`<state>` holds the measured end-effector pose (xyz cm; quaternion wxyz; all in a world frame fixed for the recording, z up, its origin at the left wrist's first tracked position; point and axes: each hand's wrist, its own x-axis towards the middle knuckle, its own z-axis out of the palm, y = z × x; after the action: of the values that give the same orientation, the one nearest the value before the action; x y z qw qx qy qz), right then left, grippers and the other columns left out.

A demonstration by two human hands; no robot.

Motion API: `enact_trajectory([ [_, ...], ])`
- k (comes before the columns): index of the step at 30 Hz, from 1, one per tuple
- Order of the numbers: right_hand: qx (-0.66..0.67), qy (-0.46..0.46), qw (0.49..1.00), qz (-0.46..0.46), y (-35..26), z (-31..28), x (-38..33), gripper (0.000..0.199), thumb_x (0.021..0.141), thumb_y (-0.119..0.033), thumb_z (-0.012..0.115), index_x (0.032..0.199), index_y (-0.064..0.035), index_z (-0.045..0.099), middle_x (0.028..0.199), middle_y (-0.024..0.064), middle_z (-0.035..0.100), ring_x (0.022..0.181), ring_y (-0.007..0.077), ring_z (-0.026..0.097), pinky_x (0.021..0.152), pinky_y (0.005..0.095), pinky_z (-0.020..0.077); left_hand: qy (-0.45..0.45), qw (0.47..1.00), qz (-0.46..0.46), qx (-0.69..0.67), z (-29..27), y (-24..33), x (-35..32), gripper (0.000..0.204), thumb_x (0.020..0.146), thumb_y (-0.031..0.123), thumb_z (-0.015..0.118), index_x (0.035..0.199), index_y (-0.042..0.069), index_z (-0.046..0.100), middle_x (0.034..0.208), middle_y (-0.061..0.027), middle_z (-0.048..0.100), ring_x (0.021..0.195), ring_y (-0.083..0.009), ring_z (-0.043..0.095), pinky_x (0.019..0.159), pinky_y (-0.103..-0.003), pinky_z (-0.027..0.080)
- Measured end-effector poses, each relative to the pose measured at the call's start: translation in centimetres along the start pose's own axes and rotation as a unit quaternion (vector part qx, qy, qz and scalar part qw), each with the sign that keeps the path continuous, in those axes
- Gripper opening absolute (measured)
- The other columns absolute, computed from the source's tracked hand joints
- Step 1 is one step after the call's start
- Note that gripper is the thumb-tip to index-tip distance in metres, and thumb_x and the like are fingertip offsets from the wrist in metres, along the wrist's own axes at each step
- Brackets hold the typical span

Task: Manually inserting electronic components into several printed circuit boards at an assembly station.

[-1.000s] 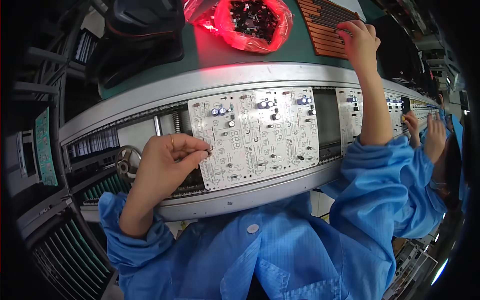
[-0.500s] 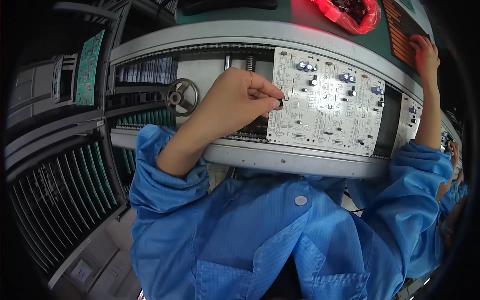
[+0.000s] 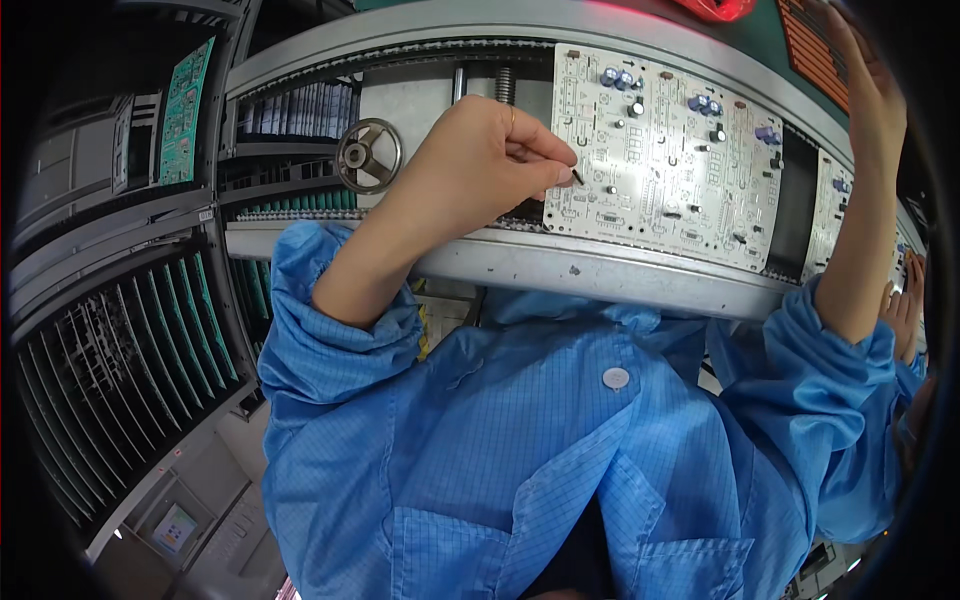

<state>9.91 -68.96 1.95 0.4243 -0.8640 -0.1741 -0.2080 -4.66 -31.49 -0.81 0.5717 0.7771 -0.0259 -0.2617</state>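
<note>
Circuit board [image 3: 665, 160], white and dotted with small blue and black parts, lies on the grey conveyor rail [image 3: 600, 265] in front of us, tilted in the view so that its right end sits lower. Our left hand [image 3: 480, 165] rests at the board's left edge with the fingers [image 3: 545, 150] curled in and the thumb and forefinger pinched together on a small dark part [image 3: 578, 176], whose tip touches the board's surface. Our right hand [image 3: 865, 75] reaches up and away at the far right, over an orange ridged tray [image 3: 812, 45]; its fingers look loosely spread, but we cannot tell whether it has hold of anything. A second white board [image 3: 832, 215] follows just beside the first on the same rail. Left of our left hand a metal handwheel [image 3: 369, 155] sits on the conveyor frame. Further left, a green board [image 3: 185, 105] stands in a dark rack [image 3: 110, 330]. Both our forearms come out of blue sleeves [image 3: 335, 320].
</note>
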Motion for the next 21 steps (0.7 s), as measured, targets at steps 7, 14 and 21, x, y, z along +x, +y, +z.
enact_trajectory([
  [7,0.234,0.009,0.970,0.065,-11.0,5.5,-5.2,0.011,0.098,-0.003,0.062,0.108,0.0000,0.059,0.096,0.0083,0.071,0.094,0.0142,0.068,0.089,0.0263,0.0519,0.083,0.987,0.059,0.120,2.5,0.6,-0.7,0.016,0.085,0.006,0.072,0.099,-0.002,0.074,0.083,-0.0121,0.072,0.078,-0.0207,0.068,0.072,-0.032,0.054],
  [14,0.870,-0.034,0.485,-0.085,-6.5,13.1,-7.0,0.012,0.098,-0.002,0.062,0.109,0.0007,0.059,0.096,0.0086,0.071,0.094,0.0146,0.068,0.088,0.0266,0.0523,0.156,0.924,0.199,0.286,4.3,0.1,-0.7,0.015,0.084,0.011,0.074,0.095,0.001,0.072,0.090,-0.0141,0.064,0.097,-0.0327,0.058,0.088,-0.042,0.047],
  [21,0.719,-0.049,0.692,-0.035,-6.8,10.5,-8.6,0.015,0.099,-0.005,0.062,0.112,0.0013,0.060,0.101,0.0103,0.071,0.099,0.0150,0.068,0.091,0.0266,0.0508,0.137,0.910,0.222,0.321,4.3,0.0,-0.6,0.012,0.086,0.009,0.073,0.094,0.000,0.072,0.089,-0.0141,0.066,0.092,-0.0279,0.061,0.083,-0.037,0.050],
])
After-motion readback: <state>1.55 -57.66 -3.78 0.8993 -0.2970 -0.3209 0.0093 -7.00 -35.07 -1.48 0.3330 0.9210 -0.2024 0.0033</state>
